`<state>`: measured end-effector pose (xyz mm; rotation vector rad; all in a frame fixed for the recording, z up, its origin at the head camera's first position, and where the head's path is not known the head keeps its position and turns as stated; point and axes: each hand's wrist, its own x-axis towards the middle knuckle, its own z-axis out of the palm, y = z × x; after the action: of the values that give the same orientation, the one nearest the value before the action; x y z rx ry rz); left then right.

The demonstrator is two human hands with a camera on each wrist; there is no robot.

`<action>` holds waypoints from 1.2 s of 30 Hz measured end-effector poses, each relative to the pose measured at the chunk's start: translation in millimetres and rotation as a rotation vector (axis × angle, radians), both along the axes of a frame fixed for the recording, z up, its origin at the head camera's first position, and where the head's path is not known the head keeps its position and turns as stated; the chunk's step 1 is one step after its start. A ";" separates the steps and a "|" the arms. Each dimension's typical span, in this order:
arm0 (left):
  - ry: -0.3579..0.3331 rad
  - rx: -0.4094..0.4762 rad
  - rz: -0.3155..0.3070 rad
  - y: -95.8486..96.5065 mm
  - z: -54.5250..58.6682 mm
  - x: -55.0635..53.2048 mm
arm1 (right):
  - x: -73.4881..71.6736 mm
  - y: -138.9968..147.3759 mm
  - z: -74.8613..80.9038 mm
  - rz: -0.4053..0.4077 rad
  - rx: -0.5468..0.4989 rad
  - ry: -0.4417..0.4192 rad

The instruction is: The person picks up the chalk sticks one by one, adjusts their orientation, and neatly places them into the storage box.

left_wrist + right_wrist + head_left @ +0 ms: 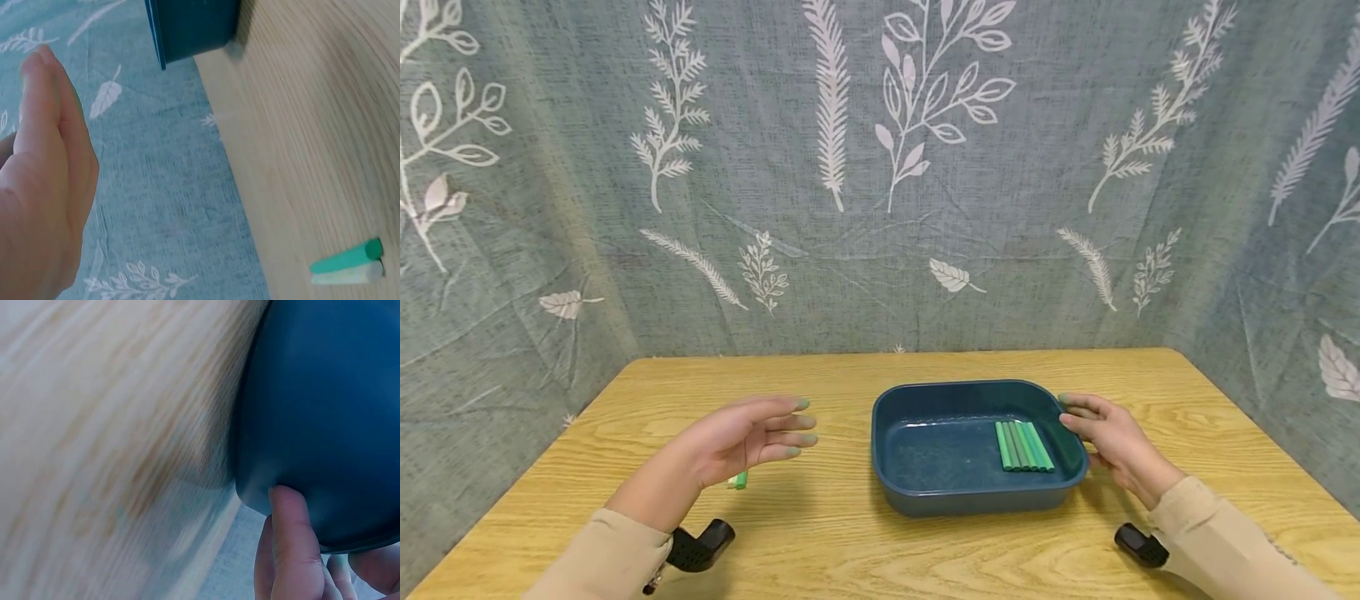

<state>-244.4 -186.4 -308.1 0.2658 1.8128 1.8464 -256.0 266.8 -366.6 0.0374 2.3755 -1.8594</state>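
Note:
A dark blue plastic tub (940,500) with rounded corners stands on the wooden table, right of the middle. Inside it, toward the right, several green chalk-like sticks (1024,447) lie side by side in a row. My right hand (1112,442) grips the tub's right end, thumb at the rim and fingertips (289,503) against the outer wall. Left of the tub, my left hand (737,437) hovers over the table, its fingers loosely extended with nothing held. Beneath it lie a green stick (349,257) and a pale stick (347,275), touching side by side and partly covered in the head view.
A patterned grey-green cloth (850,275) hangs behind the wooden table (820,542) and along both sides. Black wrist-worn devices (700,546) sit below both wrists, close over the tabletop. The tub's wall rises between the left hand and the row of sticks.

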 end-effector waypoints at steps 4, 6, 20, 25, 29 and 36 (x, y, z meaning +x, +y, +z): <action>-0.004 -0.003 0.015 -8.9 -3.7 1.7 | 0.7 -1.6 0.6 -0.001 -0.011 -0.006; -0.002 -0.006 0.020 -12.8 -5.7 2.6 | 1.0 -2.1 0.7 0.001 -0.013 -0.008; 0.044 -0.128 0.078 -36.0 -15.3 4.3 | 1.3 -2.6 0.7 0.008 -0.017 -0.009; 0.050 -0.152 0.087 -43.5 -19.1 2.6 | 1.5 -2.3 1.4 0.008 -0.013 -0.006; 0.069 -0.179 0.083 -48.6 -20.6 1.3 | 1.6 -2.5 1.4 0.002 -0.012 -0.007; 0.082 -0.233 0.093 -61.9 -23.6 -3.4 | 1.2 -1.5 0.5 0.003 -0.018 -0.008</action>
<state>-247.8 -248.3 -331.7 0.1753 2.1071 1.6861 -254.8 265.3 -366.1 0.0401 2.3520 -1.8754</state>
